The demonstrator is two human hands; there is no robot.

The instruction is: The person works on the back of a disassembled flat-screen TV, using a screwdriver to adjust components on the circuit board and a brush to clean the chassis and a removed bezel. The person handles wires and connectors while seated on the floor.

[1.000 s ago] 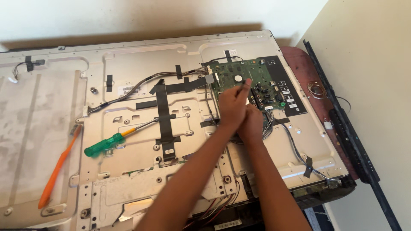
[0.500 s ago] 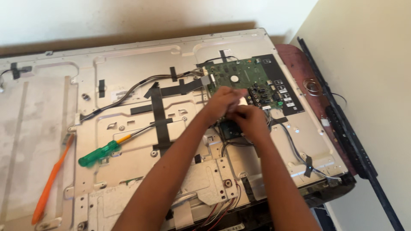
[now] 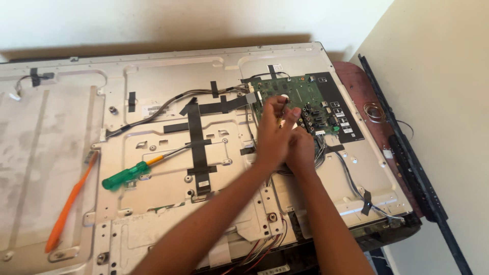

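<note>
A flat television lies face down with its back cover off, showing the grey metal chassis [image 3: 168,203]. A green circuit board [image 3: 300,94] sits at its upper right. My left hand [image 3: 274,133] reaches in from the lower left, fingers bunched and pointing up over the board's lower left edge. My right hand [image 3: 301,150] presses against it from the right, curled over a bundle of grey wires [image 3: 322,153] just below the board. What the fingers pinch is hidden between the two hands.
A green-handled screwdriver [image 3: 125,174] lies on the chassis left of my hands. An orange tool [image 3: 69,209] rests on the far left panel. Black tape strips [image 3: 196,142] hold flat cables down. A black bezel strip [image 3: 415,168] leans along the right wall.
Both hands have stayed together at the board's lower left edge and shifted slightly. The left hand's fingers now point up over the board.
</note>
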